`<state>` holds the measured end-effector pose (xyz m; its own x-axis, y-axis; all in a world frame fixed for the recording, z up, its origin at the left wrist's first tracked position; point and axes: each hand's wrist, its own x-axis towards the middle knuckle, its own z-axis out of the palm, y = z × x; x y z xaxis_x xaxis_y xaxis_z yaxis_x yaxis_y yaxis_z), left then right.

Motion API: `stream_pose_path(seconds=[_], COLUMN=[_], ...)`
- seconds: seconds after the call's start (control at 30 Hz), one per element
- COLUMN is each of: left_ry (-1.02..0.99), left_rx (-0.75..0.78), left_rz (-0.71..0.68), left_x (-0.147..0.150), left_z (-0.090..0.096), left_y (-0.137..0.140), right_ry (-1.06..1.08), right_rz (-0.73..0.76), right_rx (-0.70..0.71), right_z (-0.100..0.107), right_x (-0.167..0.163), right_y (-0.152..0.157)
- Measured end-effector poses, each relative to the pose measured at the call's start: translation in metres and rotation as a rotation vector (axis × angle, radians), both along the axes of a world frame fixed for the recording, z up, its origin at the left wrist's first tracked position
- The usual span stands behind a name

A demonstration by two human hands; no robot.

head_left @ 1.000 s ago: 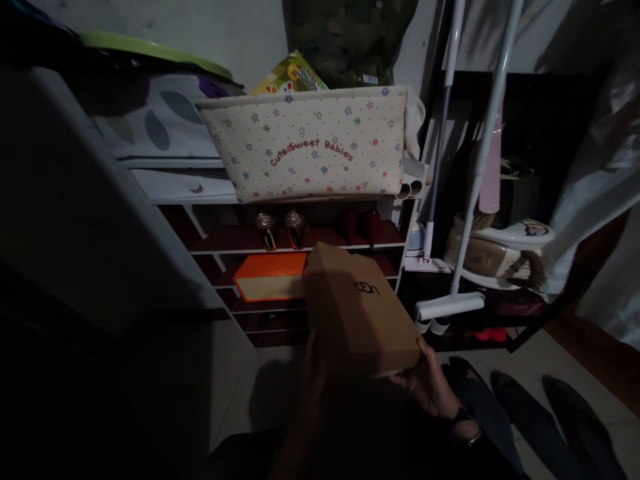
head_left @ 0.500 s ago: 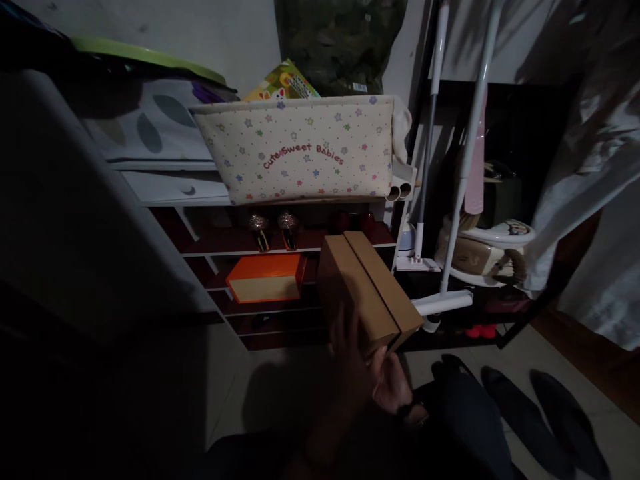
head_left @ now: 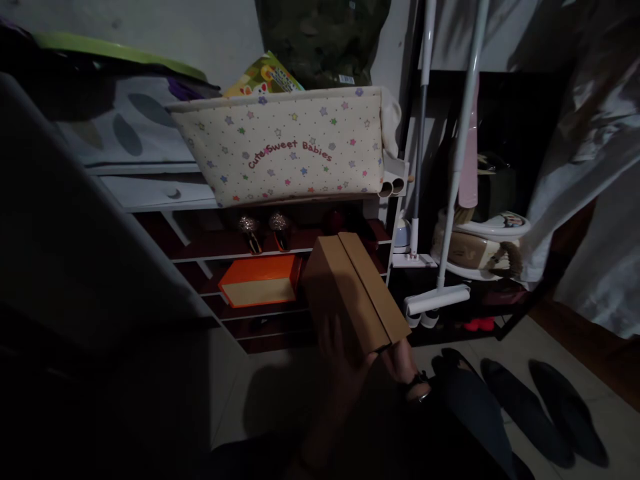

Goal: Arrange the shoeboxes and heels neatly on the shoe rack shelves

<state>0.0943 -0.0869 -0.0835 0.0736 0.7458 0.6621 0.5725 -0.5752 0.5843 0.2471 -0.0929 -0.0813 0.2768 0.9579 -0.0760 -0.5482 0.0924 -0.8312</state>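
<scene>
A brown cardboard box [head_left: 345, 287] is tilted in front of the shoe rack, its lid seam running lengthwise on top. My left hand [head_left: 343, 363], in deep shadow, grips its near left side, fingers along the side and thumb at the near edge. Under the near right corner, my right hand [head_left: 401, 362] holds the box, its fingers partly hidden beneath; a dark band circles that wrist. Just left of the box, an orange shoebox [head_left: 261, 279] with a pale end lies on a rack shelf.
On the rack [head_left: 183, 250] top stands a star-patterned fabric basket [head_left: 295, 150]. Sparkly shoes [head_left: 279, 230] occupy the upper shelf. A flat mop [head_left: 415, 257] and a squeegee-like mop [head_left: 437, 299] lean at the right. Dark slippers [head_left: 525, 407] lie on the tiled floor.
The box has shifted slightly left within the view, and most of the scene has drifted left too. My left hand's thumb now shows at the near edge; my right hand sits further right.
</scene>
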Motion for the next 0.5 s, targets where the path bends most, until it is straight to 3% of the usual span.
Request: stream_pose_path(seconds=[0.17,0.27,0.4,0.5], left_ry=[-0.028,-0.049,-0.102,-0.143], left_rx=[-0.01,-0.027,-0.019,-0.11], left_rz=[-0.007,-0.014,-0.042,-0.094], left_x=[0.003,0.004,0.008,0.004], left_z=[0.013,0.019,0.025,0.035], left_y=[-0.002,-0.003,-0.002,-0.002], right_ry=[0.096,-0.023,-0.322,-0.452], right_rz=[-0.03,-0.1,-0.164,-0.322], right_rx=[0.095,0.184,0.19,0.12], right_z=[0.005,0.012,0.042,0.07], right_x=[0.005,0.009,0.006,-0.004], right_y=[-0.004,-0.018,-0.032,-0.035])
